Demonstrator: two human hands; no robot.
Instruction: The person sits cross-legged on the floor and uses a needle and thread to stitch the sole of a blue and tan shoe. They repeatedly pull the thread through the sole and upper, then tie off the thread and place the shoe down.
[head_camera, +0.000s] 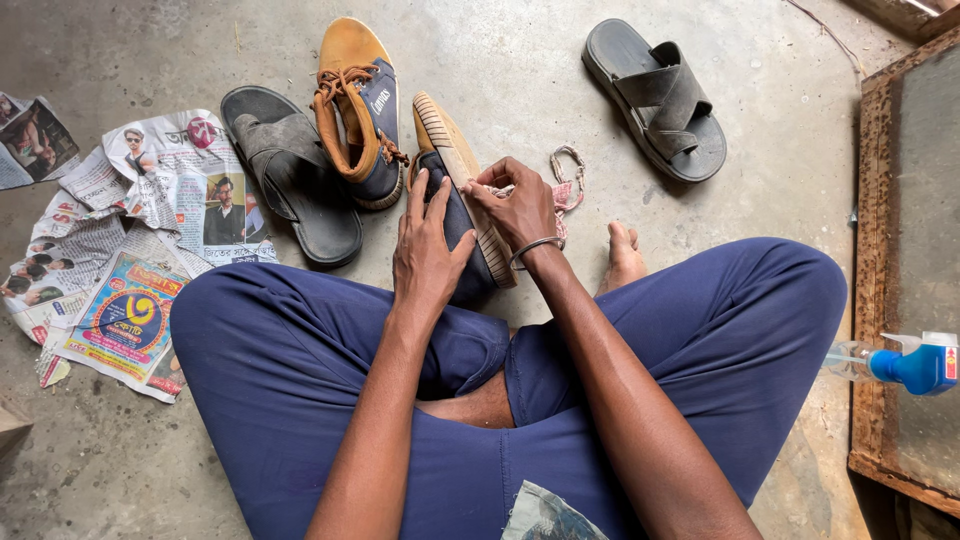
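Left hand (428, 250), right hand (520, 208) both clasp navy shoe (462, 205); bare concrete floor (520, 70), newspapers (120, 250).

One head camera looks steeply down, close over the lap and floor (520, 70).

Shoe (460, 190) between sandals (292, 170), perhaps touching.

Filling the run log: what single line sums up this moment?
left hand: holds shoe | right hand: rubs sole with cloth | nearby: second shoe, sandals, newspaper
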